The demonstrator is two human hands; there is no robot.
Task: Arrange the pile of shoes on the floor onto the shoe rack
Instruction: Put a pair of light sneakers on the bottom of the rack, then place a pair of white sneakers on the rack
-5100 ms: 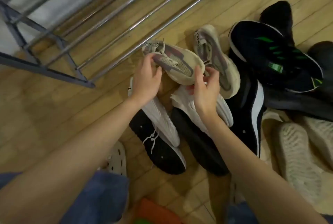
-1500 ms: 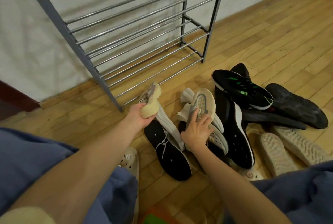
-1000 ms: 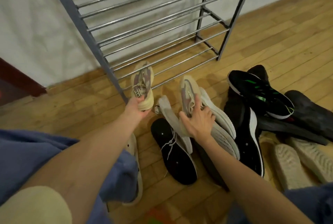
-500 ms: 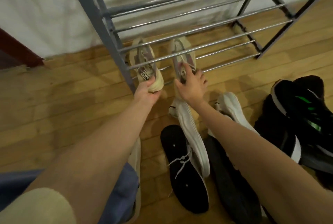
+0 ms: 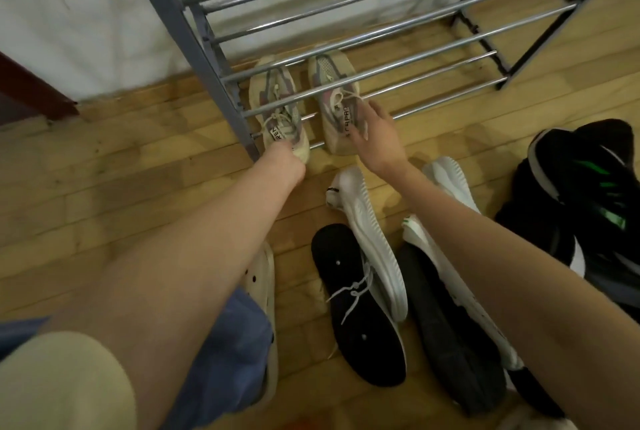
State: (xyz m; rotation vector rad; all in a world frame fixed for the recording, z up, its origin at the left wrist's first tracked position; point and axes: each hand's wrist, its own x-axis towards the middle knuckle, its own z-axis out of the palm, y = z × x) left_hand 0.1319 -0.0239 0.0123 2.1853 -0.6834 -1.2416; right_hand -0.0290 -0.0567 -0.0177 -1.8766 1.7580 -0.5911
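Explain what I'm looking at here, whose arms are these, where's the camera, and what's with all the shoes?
There is no machine: a person wears one camera on the head, looking down at their own bare arms. Ahead stands a metal shoe rack on a wooden floor. Two beige sneakers sit side by side on its lowest bars: the left sneaker and the right sneaker. The left hand is at the left sneaker's heel; whether it grips is hidden. The right hand is open, over the right sneaker. Nearer lie white shoes and black shoes, still on the floor.

A white wall (image 5: 86, 14) meets the wooden floor (image 5: 104, 187), with what may be a dark red door frame (image 5: 31, 90) at far left.
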